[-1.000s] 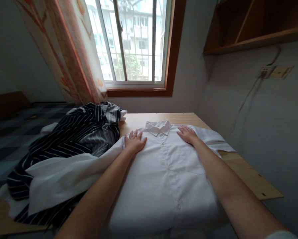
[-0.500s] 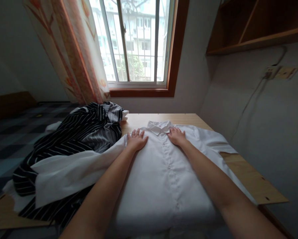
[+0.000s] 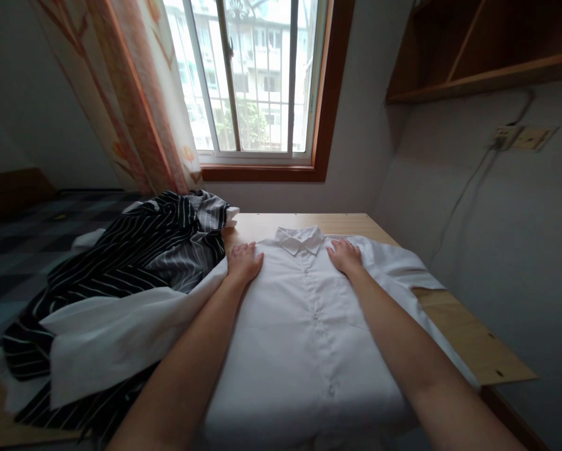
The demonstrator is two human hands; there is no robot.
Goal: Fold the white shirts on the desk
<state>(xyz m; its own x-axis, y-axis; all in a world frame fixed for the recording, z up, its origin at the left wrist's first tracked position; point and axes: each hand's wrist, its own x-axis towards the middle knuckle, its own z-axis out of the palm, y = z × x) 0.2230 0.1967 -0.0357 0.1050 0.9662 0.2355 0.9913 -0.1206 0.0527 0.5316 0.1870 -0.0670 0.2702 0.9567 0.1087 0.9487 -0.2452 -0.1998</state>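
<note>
A white button-front shirt point(image 3: 285, 319) lies spread face up, its collar point(image 3: 300, 239) toward the window. On its left shoulder area rests my left hand point(image 3: 245, 262), flat with the fingers stretched out. My right hand point(image 3: 345, 255) lies flat on the opposite shoulder, fingers extended, right of the collar. Neither hand grips the cloth. One sleeve point(image 3: 116, 338) reaches left over a heap of black-and-white striped clothing point(image 3: 135, 250); the other sleeve point(image 3: 410, 266) lies out to the right. The shirt's lower hem is blurred near the bottom edge.
The shirt lies on a light wooden board point(image 3: 469, 338), with a wall point(image 3: 506, 250) close on the right. A bed with a checked cover point(image 3: 9, 250) stands left. Ahead are a window point(image 3: 257, 94) and a curtain point(image 3: 135, 94); a wooden shelf point(image 3: 487, 75) hangs upper right.
My hands have slid apart over the shirt, the left one leftward and the right one outward from the collar. The front of the shirt looks flatter. The view has shifted slightly.
</note>
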